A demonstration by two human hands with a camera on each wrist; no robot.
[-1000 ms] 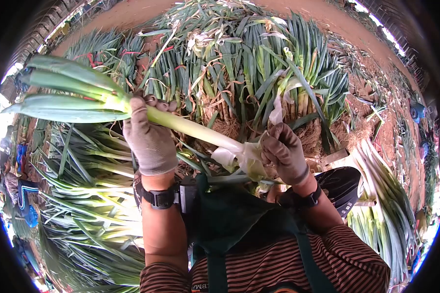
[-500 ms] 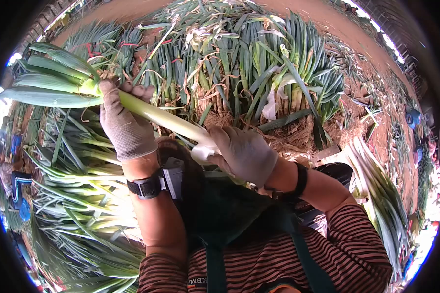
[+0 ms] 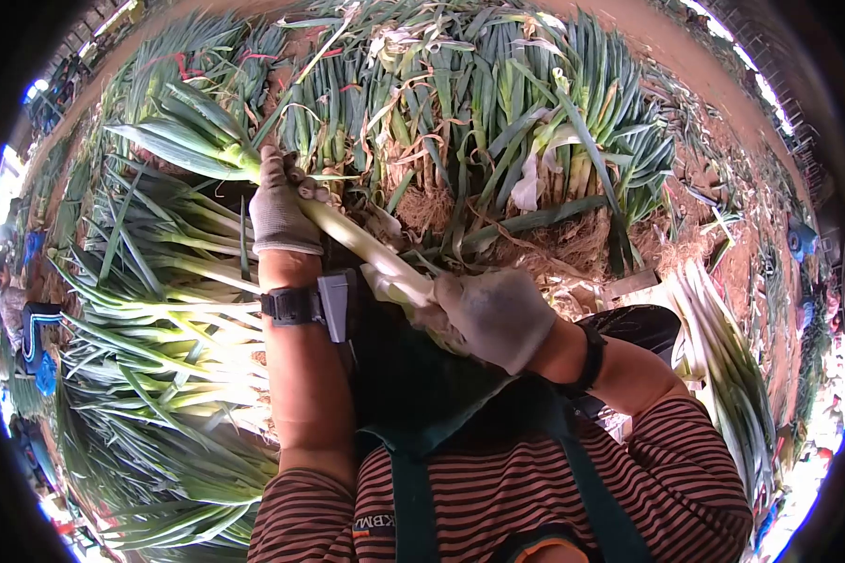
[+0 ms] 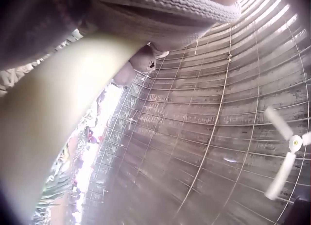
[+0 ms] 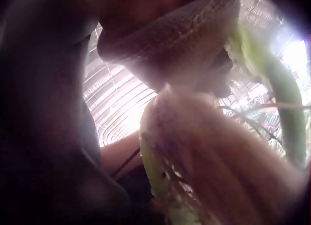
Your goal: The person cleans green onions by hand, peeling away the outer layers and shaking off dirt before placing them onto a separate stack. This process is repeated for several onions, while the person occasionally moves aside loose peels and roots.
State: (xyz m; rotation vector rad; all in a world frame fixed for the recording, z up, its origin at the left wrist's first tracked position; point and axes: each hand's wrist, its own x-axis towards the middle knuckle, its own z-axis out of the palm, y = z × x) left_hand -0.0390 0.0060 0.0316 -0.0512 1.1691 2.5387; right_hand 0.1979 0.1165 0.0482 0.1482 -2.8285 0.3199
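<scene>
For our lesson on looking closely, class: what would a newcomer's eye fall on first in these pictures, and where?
Probably the long green-and-white stalk slanting across the middle of the head view, gripped near its leaves by the gloved left hand, with the right hand at its pale end. Behind it, a dense row of leafy plants fills the upper middle. In the left wrist view, a white fan stands out at the right edge.

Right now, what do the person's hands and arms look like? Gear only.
Left hand and right hand: pale greyish fabric gloves, darker at the fingers. Each wrist has a black strap, left and right; a grey box sits by the left one. Sleeves: dark and pinkish stripes, ending short of the wrists.
</scene>
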